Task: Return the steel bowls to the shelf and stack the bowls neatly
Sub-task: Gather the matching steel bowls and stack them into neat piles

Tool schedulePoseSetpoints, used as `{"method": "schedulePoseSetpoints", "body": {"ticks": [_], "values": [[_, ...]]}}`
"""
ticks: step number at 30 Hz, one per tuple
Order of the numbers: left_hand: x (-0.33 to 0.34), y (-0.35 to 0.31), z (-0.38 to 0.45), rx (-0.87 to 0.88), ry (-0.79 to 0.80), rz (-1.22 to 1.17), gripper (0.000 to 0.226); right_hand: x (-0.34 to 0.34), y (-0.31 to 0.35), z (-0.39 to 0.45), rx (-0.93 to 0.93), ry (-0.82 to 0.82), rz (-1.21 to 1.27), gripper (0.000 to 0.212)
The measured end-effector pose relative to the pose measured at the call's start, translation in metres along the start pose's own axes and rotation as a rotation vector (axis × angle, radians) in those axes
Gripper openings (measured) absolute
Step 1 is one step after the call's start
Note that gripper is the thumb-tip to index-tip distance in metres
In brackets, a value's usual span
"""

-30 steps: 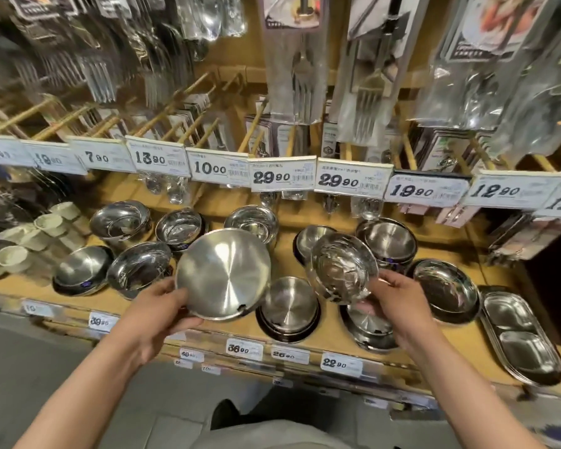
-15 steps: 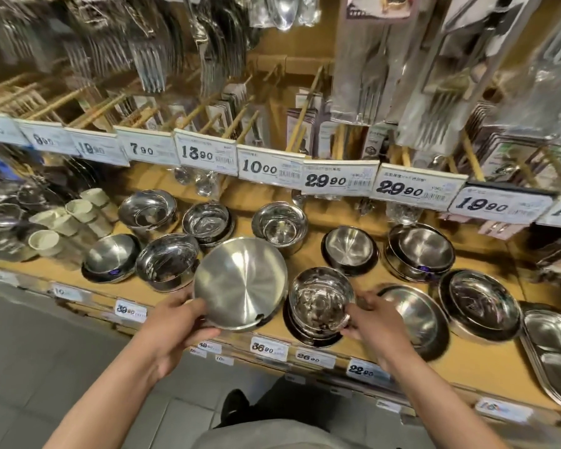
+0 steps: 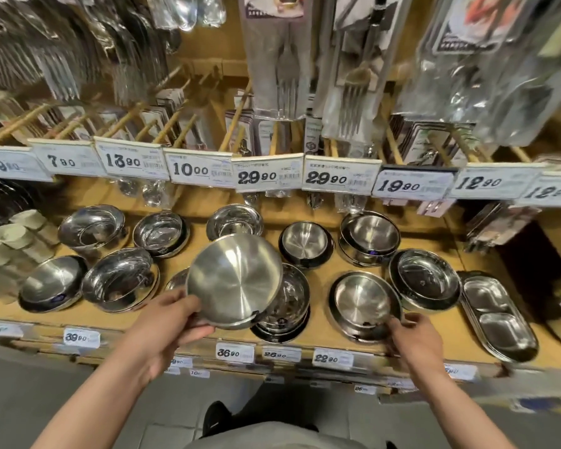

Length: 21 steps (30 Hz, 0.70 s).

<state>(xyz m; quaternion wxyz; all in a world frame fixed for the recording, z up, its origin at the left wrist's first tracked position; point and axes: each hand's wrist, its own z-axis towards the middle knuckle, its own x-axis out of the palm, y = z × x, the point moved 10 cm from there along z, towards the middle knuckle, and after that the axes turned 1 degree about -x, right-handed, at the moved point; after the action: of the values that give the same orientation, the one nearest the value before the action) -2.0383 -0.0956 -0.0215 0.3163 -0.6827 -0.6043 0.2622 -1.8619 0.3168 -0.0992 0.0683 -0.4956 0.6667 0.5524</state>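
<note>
My left hand [image 3: 172, 322] grips the rim of a large brushed steel bowl [image 3: 235, 280], held tilted above the shelf's front with its underside facing me. Behind it, partly hidden, a small shiny bowl [image 3: 287, 303] rests in a dark-rimmed stack. My right hand [image 3: 415, 335] is at the front right rim of a shallow steel bowl [image 3: 361, 299] on the wooden shelf [image 3: 434, 332], fingers pinching its edge. More steel bowls [image 3: 117, 280] stand in two rows across the shelf, some stacked.
A two-compartment steel tray [image 3: 499, 315] lies at the shelf's right end and pale cups [image 3: 10, 234] stand at the left. Price tags [image 3: 337, 178] on wooden pegs and packaged forks [image 3: 285, 76] hang low over the back row. Grey floor lies below.
My right hand set the small shiny bowl into the middle front stack, let go, and moved right to the shallow bowl. My left hand still holds the large bowl.
</note>
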Motion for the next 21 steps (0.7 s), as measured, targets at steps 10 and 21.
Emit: {"method": "schedulePoseSetpoints", "body": {"ticks": [10, 21], "values": [[0.047, -0.001, -0.017, 0.035, 0.063, 0.065, 0.018, 0.015, 0.054, 0.009, -0.347, 0.021, -0.380, 0.018], [0.097, 0.007, -0.037, 0.075, 0.129, 0.103, 0.028, 0.001, 0.033, 0.022, -0.068, 0.210, 0.128, 0.013]]}}
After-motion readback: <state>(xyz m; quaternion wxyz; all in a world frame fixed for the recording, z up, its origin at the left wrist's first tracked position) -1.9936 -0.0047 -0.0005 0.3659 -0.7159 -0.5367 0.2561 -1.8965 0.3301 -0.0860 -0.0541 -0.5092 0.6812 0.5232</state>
